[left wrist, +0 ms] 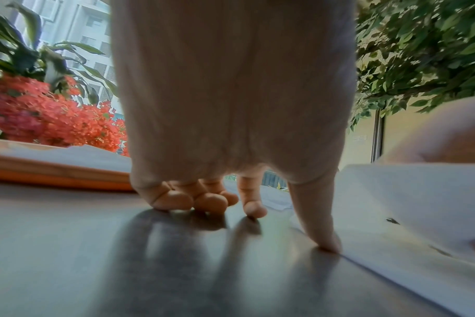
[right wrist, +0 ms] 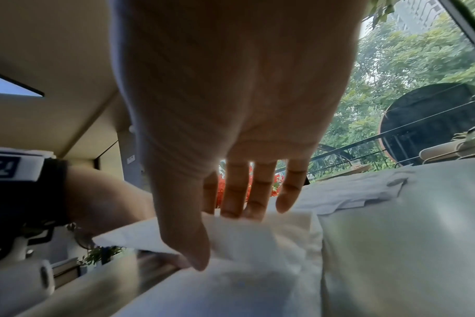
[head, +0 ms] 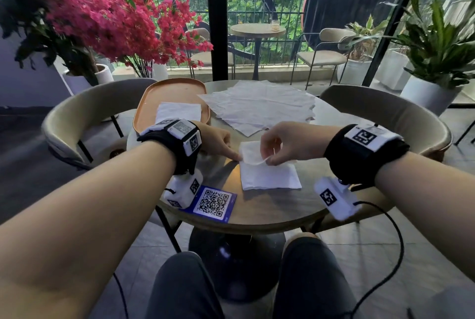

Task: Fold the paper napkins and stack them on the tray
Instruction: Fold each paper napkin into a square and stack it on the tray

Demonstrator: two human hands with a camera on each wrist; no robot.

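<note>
On the round table [head: 270,212] lies a white paper napkin [head: 270,177], its far part lifted and curling over toward me. My right hand [head: 268,160] pinches that raised edge between thumb and forefinger; the right wrist view shows the hand [right wrist: 203,231] with the napkin [right wrist: 258,246] bunched under the thumb. My left hand [head: 232,155] presses its straight thumb on the napkin's left edge. In the left wrist view the hand [left wrist: 285,225] holds nothing, its other fingertips resting curled on the table beside the napkin [left wrist: 407,214]. An orange tray [head: 174,87] at the back left carries a folded napkin [head: 178,111].
A loose pile of unfolded napkins [head: 259,107] is spread across the back of the table, right of the tray. A blue QR card [head: 212,203] lies at the front left edge. Curved beige chairs [head: 77,118] flank the table on both sides.
</note>
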